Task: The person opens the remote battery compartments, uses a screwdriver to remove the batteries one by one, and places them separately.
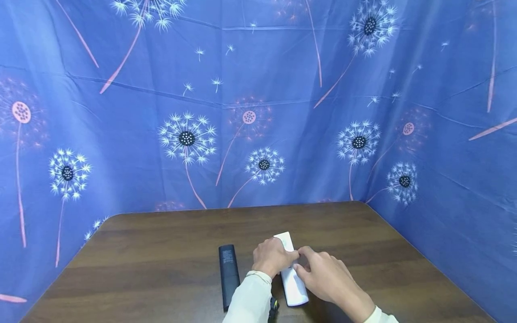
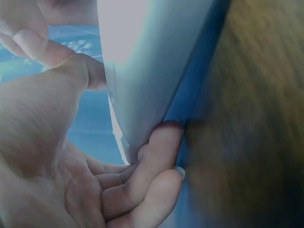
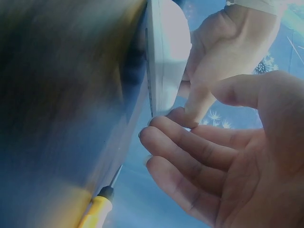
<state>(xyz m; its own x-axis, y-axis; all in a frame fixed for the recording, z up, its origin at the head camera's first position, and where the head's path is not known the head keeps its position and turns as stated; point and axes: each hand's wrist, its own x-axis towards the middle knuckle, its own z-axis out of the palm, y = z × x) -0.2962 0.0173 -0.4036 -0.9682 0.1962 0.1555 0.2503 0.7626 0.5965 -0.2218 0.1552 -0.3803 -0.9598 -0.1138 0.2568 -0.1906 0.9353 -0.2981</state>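
Observation:
A white remote control (image 1: pixel 295 289) tilts just over the wooden table, its plain back showing in the head view. My left hand (image 1: pixel 271 256) grips it around the middle, thumb over the upper face; in the left wrist view the fingers (image 2: pixel 159 156) curl under the remote's edge. My right hand (image 1: pixel 329 276) is at the remote's right side. In the right wrist view its fingertips (image 3: pixel 159 135) reach the remote's near end, with the thumb held apart. The index finger meets the left thumb, hiding part of the remote's middle.
A black remote control (image 1: pixel 229 276) lies on the table (image 1: pixel 161 251) left of the left forearm. A screwdriver with a yellow and black handle (image 3: pixel 97 211) lies near the front, partly behind the left sleeve in the head view. A blue dandelion-print cloth (image 1: pixel 282 134) hangs behind.

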